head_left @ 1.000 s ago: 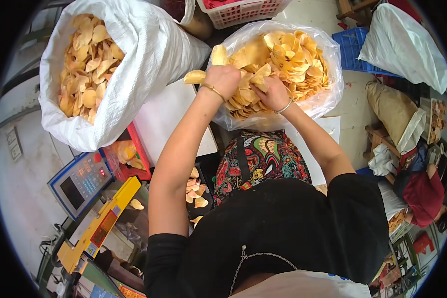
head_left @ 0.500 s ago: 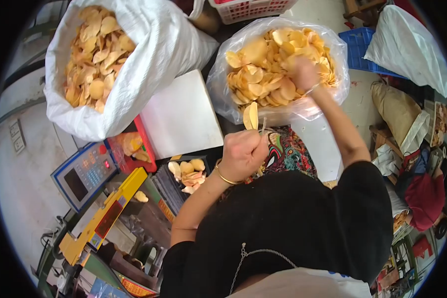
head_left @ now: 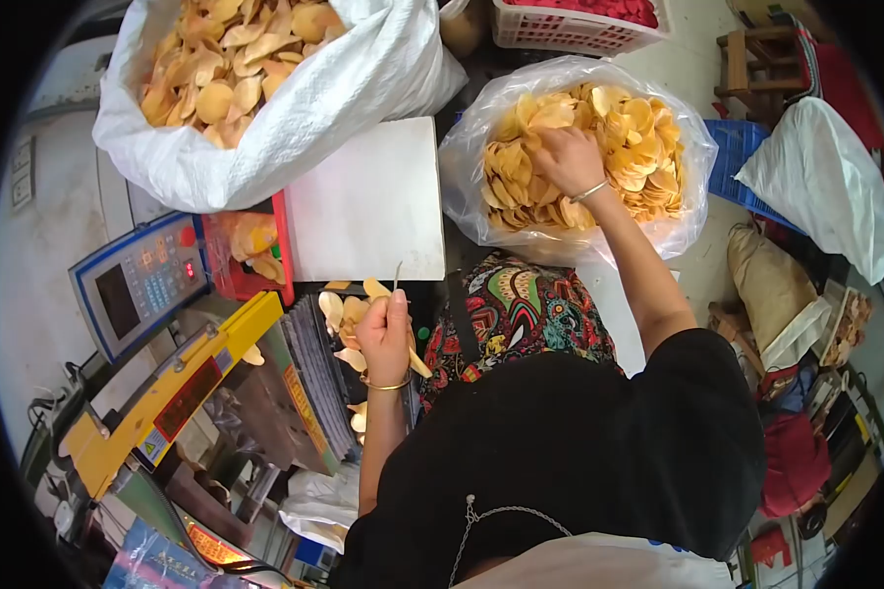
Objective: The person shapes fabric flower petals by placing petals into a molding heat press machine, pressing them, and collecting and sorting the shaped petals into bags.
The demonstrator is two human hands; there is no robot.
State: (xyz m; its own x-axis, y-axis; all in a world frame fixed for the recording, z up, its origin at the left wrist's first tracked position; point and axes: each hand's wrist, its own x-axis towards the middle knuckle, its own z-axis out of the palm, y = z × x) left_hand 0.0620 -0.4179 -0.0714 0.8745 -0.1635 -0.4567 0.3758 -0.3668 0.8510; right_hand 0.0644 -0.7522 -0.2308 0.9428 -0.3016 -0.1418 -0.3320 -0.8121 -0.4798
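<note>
My left hand (head_left: 384,339) is closed round a yellow slice (head_left: 417,364), above a dark container with pale slices (head_left: 332,311); a thin pointed thing sticks up by its thumb. My right hand (head_left: 568,160) reaches into the clear plastic bag (head_left: 463,187) and touches the heap of yellow slices (head_left: 648,137); its fingertips are hidden among them. At the upper left, a white woven sack (head_left: 373,69) gapes over more slices (head_left: 216,98). A patterned cloth (head_left: 521,309) covers my lap.
A white board (head_left: 368,206) lies between sack and bag. Left of it are a red basket (head_left: 287,245), a blue-framed control panel (head_left: 139,285) and a yellow machine bar (head_left: 182,388). A pink-white crate (head_left: 580,27) and a blue crate (head_left: 735,162) stand beyond the bag.
My left hand has left the bag and moved down and left to the dark container. My right hand has shifted left within the heap. The whole view has also shifted.
</note>
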